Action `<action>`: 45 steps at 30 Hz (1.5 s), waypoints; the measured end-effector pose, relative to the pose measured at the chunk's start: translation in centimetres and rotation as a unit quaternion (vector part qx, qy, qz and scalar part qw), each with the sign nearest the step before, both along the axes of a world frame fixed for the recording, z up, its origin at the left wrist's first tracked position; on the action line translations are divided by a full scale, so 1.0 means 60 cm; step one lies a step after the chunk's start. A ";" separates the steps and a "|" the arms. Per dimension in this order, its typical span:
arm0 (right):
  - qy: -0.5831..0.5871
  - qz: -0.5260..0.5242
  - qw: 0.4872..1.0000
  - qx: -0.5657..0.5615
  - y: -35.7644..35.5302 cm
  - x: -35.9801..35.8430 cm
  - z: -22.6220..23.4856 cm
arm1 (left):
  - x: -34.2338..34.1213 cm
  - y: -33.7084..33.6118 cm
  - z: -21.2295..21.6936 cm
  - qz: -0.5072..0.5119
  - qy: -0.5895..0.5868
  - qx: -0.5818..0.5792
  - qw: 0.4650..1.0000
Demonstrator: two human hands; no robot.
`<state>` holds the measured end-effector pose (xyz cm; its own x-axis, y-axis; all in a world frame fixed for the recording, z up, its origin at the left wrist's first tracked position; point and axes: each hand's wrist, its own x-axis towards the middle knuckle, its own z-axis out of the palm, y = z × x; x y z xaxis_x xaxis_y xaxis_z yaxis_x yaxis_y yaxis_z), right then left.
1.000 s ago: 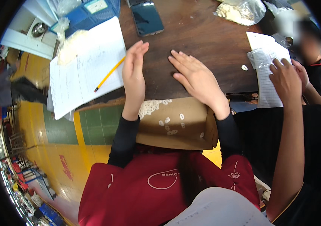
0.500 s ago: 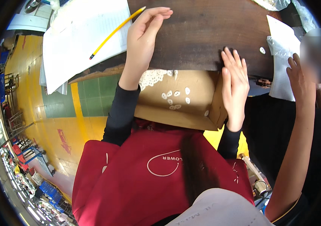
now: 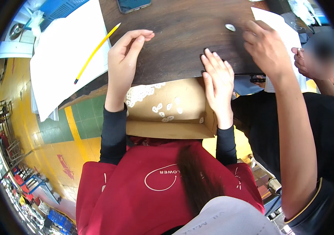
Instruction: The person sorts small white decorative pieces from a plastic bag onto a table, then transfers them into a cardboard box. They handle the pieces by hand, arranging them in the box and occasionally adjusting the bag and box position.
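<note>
My left hand (image 3: pixel 126 56) rests at the near edge of the dark wooden table (image 3: pixel 175 39). Its fingers curve loosely, thumb apart, and nothing shows in it. Flat and stretched out, my right hand (image 3: pixel 217 84) lies across the table edge beside the right wall of an open cardboard box (image 3: pixel 163 129). The box sits below the edge, between my forearms. Inside are small white oval pieces with holes, a heap (image 3: pixel 139 94) at the left and several loose ones (image 3: pixel 169 106). Another white piece (image 3: pixel 230 27) lies on the table, near a co-worker's curled hand (image 3: pixel 268 49).
A yellow pencil (image 3: pixel 96 54) lies on white papers (image 3: pixel 63 55) at the left. A phone (image 3: pixel 134 4) is at the far edge of view. On the right sits a co-worker, whose bare forearm (image 3: pixel 298 137) reaches over the table beside more paper (image 3: pixel 288 29).
The view has shifted, bringing the phone in. The co-worker's hand has come left over the table, and the lone white piece now lies farther from my right hand. My hands keep similar poses.
</note>
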<state>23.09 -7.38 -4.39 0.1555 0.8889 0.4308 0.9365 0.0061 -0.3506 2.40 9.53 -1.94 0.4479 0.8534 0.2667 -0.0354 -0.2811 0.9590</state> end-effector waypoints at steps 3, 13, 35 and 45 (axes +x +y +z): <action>0.019 0.001 1.000 -0.004 -0.001 0.001 0.007 | -0.002 -0.001 -0.001 0.004 -0.003 -0.025 1.000; -0.097 -0.082 0.991 0.046 0.138 0.137 0.016 | -0.002 0.003 0.001 -0.010 -0.019 -0.047 0.999; -0.038 -0.009 0.999 -0.035 0.061 0.004 0.039 | -0.005 0.007 -0.002 -0.008 -0.041 -0.027 0.999; -0.051 -0.028 0.998 0.031 0.060 -0.005 0.023 | -0.009 0.005 -0.004 -0.020 -0.033 -0.056 0.998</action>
